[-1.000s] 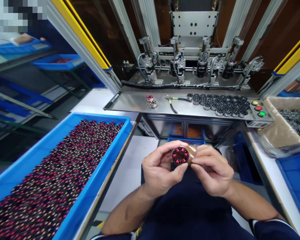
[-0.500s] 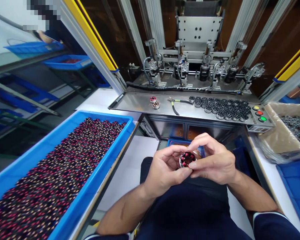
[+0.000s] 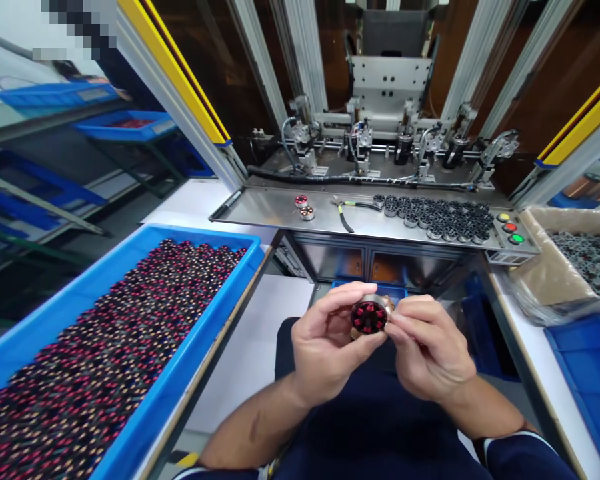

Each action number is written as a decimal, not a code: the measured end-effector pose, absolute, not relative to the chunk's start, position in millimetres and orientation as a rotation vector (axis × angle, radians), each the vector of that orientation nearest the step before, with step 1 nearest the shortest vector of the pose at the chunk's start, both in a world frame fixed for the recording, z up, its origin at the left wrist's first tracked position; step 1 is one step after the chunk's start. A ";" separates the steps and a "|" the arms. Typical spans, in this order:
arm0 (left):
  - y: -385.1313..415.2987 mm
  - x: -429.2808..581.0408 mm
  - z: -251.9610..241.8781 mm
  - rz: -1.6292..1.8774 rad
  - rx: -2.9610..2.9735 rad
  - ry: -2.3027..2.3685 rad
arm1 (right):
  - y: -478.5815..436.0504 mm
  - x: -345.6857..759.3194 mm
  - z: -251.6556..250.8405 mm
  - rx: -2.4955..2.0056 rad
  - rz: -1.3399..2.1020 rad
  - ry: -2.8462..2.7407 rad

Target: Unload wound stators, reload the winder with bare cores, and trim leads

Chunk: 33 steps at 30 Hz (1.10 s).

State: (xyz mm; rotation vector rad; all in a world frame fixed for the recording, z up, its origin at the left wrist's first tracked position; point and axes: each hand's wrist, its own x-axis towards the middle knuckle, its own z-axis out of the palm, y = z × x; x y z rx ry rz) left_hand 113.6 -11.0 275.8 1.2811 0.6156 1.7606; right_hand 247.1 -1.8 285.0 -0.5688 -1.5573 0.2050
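Note:
Between the thumb and fingers of my left hand (image 3: 330,337) is a wound motor stator (image 3: 369,316), a metal ring with red coils showing on its face. My right hand (image 3: 433,347) is closed in a pinch at the stator's right edge; what lies between those fingertips is hidden. Two more wound stators (image 3: 307,213) sit on the metal tray (image 3: 265,207) ahead. Beside them lie cutting pliers (image 3: 346,215) with yellow-green and black handles. Further right on the tray stand many dark, unwound stator cores (image 3: 437,217) in rows.
At left, a long blue bin (image 3: 257,250) is filled with wound stators. The winding machine (image 3: 390,80) stands behind the tray. Push buttons (image 3: 511,227) are at the tray's right end, with a carton (image 3: 540,267) of grey parts beyond. A blue crate (image 3: 587,367) sits lower right.
The stator has turned so its red-coiled face points more towards me. My right hand has shifted right, off the stator's front, to its edge. The view has moved slightly.

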 end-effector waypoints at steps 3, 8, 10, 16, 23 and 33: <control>-12.7 115.2 273.5 1.775 1.289 0.638 | -3.7 239.5 282.7 -0.628 0.348 -1.473; -9.4 108.0 274.2 1.509 1.207 0.691 | 5.7 243.9 279.7 -0.596 0.384 -1.519; -6.9 102.3 273.2 1.361 1.189 0.650 | 10.2 248.0 280.3 -0.587 0.381 -1.549; -5.0 96.6 264.7 1.214 1.084 0.444 | 12.6 252.3 284.7 -0.646 0.342 -1.614; -2.5 102.0 259.1 1.434 1.354 0.467 | 7.7 250.0 279.6 -0.732 0.424 -1.497; 0.8 87.3 263.7 1.680 2.137 0.930 | 6.6 240.5 263.1 -0.846 1.606 -0.913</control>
